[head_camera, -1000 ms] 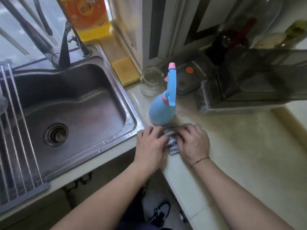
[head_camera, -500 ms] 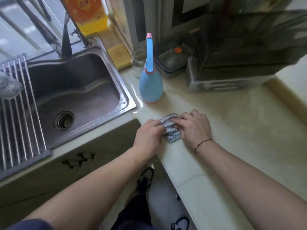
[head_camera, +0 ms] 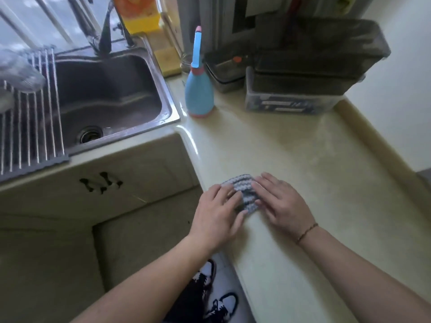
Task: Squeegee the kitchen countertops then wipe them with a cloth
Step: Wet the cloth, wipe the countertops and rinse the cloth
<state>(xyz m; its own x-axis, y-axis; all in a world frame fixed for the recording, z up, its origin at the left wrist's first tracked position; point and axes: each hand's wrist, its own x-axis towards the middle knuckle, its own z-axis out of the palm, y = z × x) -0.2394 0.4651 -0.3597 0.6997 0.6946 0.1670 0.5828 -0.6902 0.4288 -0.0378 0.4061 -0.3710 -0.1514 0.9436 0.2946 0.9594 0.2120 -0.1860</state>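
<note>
Now both hands (head_camera: 215, 215) (head_camera: 283, 206), fingers flat (pressing), on the cloth (head_camera: 242, 194), farther from the spray bottle (head_camera: 198, 94).

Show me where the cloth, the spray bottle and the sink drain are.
cloth (head_camera: 242, 194), head view, striped middle between the hands
spray bottle (head_camera: 199, 96), head view, blue body
sink drain (head_camera: 89, 134), head view, strainer

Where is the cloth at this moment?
In the head view, the cloth lies on the countertop near its front edge, pressed flat between the left hand and right hand.
</note>
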